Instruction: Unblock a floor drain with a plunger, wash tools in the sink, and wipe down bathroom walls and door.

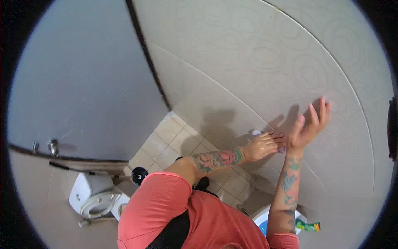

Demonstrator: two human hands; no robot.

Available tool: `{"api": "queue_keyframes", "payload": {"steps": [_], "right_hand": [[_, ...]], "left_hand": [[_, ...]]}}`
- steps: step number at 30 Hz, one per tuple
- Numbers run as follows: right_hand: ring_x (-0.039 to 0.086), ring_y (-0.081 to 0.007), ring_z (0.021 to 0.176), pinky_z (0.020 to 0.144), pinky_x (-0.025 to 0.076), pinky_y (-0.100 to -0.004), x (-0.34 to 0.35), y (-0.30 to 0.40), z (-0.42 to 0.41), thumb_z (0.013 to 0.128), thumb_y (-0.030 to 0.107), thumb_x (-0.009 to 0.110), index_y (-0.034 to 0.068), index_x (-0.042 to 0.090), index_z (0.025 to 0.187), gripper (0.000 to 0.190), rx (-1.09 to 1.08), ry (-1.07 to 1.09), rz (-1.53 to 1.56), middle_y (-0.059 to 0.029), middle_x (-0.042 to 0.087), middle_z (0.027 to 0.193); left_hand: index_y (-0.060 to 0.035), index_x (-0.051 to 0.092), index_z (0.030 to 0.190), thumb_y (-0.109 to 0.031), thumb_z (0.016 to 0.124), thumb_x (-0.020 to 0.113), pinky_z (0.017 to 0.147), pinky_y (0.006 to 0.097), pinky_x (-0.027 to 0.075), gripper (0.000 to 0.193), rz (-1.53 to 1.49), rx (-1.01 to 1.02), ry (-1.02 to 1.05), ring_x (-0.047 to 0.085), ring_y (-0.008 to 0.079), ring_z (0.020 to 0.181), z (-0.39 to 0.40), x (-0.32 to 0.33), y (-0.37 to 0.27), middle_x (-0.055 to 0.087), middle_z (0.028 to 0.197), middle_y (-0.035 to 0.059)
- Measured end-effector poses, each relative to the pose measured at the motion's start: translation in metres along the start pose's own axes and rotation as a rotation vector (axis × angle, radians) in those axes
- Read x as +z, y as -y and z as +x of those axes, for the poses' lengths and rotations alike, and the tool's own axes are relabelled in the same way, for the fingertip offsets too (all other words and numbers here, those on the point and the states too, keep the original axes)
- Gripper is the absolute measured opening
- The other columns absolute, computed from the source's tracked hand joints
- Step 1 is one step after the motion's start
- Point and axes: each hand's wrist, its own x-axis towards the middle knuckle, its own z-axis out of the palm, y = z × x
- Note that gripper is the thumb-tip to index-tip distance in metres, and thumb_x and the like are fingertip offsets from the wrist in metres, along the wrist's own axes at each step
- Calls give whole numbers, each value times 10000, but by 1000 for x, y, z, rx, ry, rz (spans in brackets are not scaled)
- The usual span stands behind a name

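At the tiled wall (273,74), my left hand (262,146) lies over a pale purple item (256,133), perhaps a cloth or sponge, pressed to the tiles. Only bits of that item show past the fingers. My right hand (311,127) is raised just to the right with fingers spread and holds nothing. It is close to the wall; whether it touches the tiles is unclear. Both forearms bear coloured tattoos.
A white toilet (101,204) stands at the lower left, near a dark round object (139,176). A grey door (87,77) with a metal knob (53,147) is at left. At the lower right, a green packet (307,225) lies on a white basin's rim (259,216).
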Motion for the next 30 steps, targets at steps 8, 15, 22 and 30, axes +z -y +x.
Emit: {"api": "queue_keyframes", "payload": {"steps": [8, 15, 22, 30], "right_hand": [[507, -189, 1134, 1032, 365, -337, 67, 141, -147, 1014, 241, 495, 23, 519, 1223, 303, 1121, 384, 1016, -82, 531, 1205], [541, -170, 1102, 961, 434, -332, 135, 327, -109, 974, 291, 573, 65, 443, 1340, 449, 1224, 799, 1733, -37, 560, 1184], [529, -156, 1102, 963, 420, -316, 202, 514, 16, 977, 146, 549, 26, 440, 1328, 386, 882, 617, 1890, -71, 544, 1215], [443, -319, 1202, 1058, 279, -488, 215, 730, 120, 903, 218, 592, 55, 575, 1235, 370, -330, -130, 1292, -158, 497, 1263]], "left_hand": [[-37, 470, 1400, -500, 1033, 316, 1022, 305, 397, 610, -616, -1273, -746, 529, 220, 1216, -79, -136, -50, 529, 1370, 148], [-36, 411, 1446, -589, 1015, 149, 1185, 371, 154, 748, -753, -1013, -892, 300, 265, 1413, -161, -299, -96, 369, 1507, 146], [-5, 516, 1191, -72, 888, 628, 1093, 419, 307, 330, 1162, -669, -1287, 427, 316, 1259, -279, -527, -203, 468, 1303, 167], [-13, 540, 1097, -169, 815, 715, 925, 473, 373, 366, 1531, -745, -1093, 458, 374, 1053, -340, -639, -246, 476, 1110, 198]]}}
